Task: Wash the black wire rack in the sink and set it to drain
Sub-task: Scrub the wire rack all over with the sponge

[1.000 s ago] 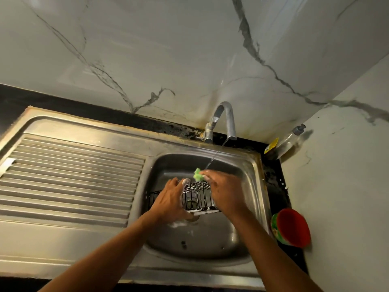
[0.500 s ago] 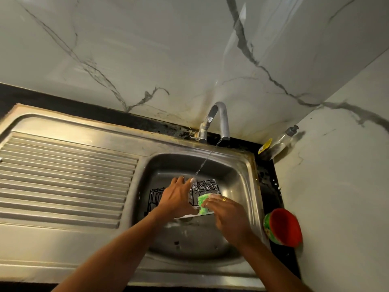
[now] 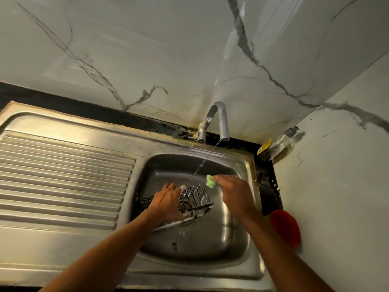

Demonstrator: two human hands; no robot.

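"Since you're on the feed, where's the rack (image 3: 194, 199)?"

"I see it inside the sink (image 3: 210, 245), toward the back left of the basin, tilted and streaked with white foam. My left hand (image 3: 166, 204) grips it from the left, fingers curled over the top wires."

"And the right?"

"My right hand (image 3: 235, 194) is just beside the rack's back right corner, fingertips pinching a green sponge (image 3: 209, 181). I can't tell whether the sponge touches the wires. A thin stream of water (image 3: 205, 160) slants from the tap (image 3: 219, 119) at the sink's back edge and lands near the sponge."

"Anything else?"

"A ribbed drainboard (image 3: 63, 175) on the left. A red bowl (image 3: 285, 228) and a clear bottle (image 3: 280, 142) are beside the sink's right edge."
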